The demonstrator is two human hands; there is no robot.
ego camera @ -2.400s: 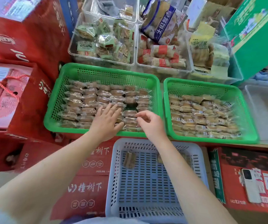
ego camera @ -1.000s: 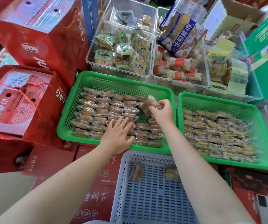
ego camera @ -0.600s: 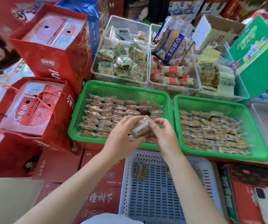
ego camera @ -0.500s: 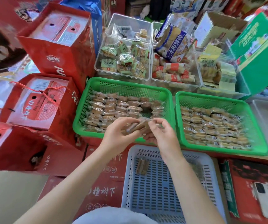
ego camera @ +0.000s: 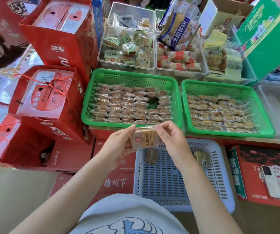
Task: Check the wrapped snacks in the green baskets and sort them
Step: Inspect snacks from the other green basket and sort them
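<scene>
One wrapped brown snack [ego camera: 144,138] is held up between both hands, over the far rim of a pale blue basket [ego camera: 220,174]. My left hand [ego camera: 119,144] grips its left end and my right hand [ego camera: 171,139] pinches its right end. Behind them, the left green basket [ego camera: 92,98] holds rows of several wrapped snacks, with a gap showing the green bottom [ego camera: 152,101]. The right green basket [ego camera: 269,122] is also filled with wrapped snacks. Two wrapped snacks [ego camera: 151,157] lie in the blue basket, the second snack [ego camera: 201,157] beside my right forearm.
Red gift boxes [ego camera: 48,95] stand stacked at the left. Clear tubs of other snacks [ego camera: 127,49] sit behind the green baskets, and a green carton [ego camera: 269,34] leans at the far right. A phone [ego camera: 271,181] lies on a red box at the right.
My right hand lifted a snack from the left green basket and brought it toward me. My left hand left the basket and took its other end. The snack now faces label up.
</scene>
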